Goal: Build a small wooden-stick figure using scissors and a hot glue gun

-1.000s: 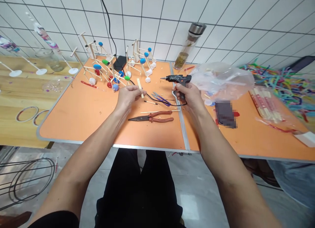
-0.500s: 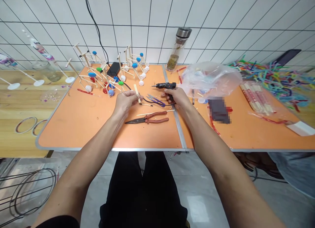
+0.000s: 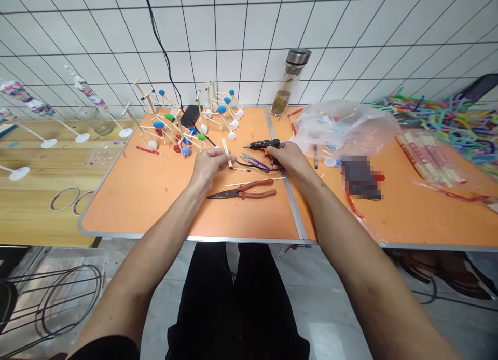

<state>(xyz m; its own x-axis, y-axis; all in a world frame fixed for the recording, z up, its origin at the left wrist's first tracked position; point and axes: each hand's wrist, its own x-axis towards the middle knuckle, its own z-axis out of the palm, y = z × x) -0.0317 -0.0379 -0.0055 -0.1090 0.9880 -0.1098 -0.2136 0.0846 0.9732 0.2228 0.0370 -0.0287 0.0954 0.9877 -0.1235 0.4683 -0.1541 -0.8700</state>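
Note:
My left hand [image 3: 212,165] is closed, pinching pale wooden sticks [image 3: 225,146] that point up and away from me. In my right hand [image 3: 286,155] is a black glue gun [image 3: 261,144], its nozzle pointing left toward the sticks but apart from them. Between the hands, blue-handled thread snips [image 3: 255,162] lie on the table, beside a dark cable. Nearer to me rest red-handled long-nose pliers [image 3: 243,190], with a thin stick [image 3: 254,182] just behind them. A short dark-tipped stick [image 3: 240,169] lies under my left fingertips.
Stick frames with coloured discs [image 3: 167,124] stand at the back left. A glass bottle [image 3: 288,82] is against the tiled wall. On the right are a plastic bag [image 3: 342,126], bundled sticks [image 3: 428,155] and coloured pipe cleaners [image 3: 436,116]. A metal seam [image 3: 293,209] crosses the orange table.
The whole scene sits further right and slightly lower as the camera has turned left. Both hands keep their holds, and the glue gun's nozzle tips slightly downward.

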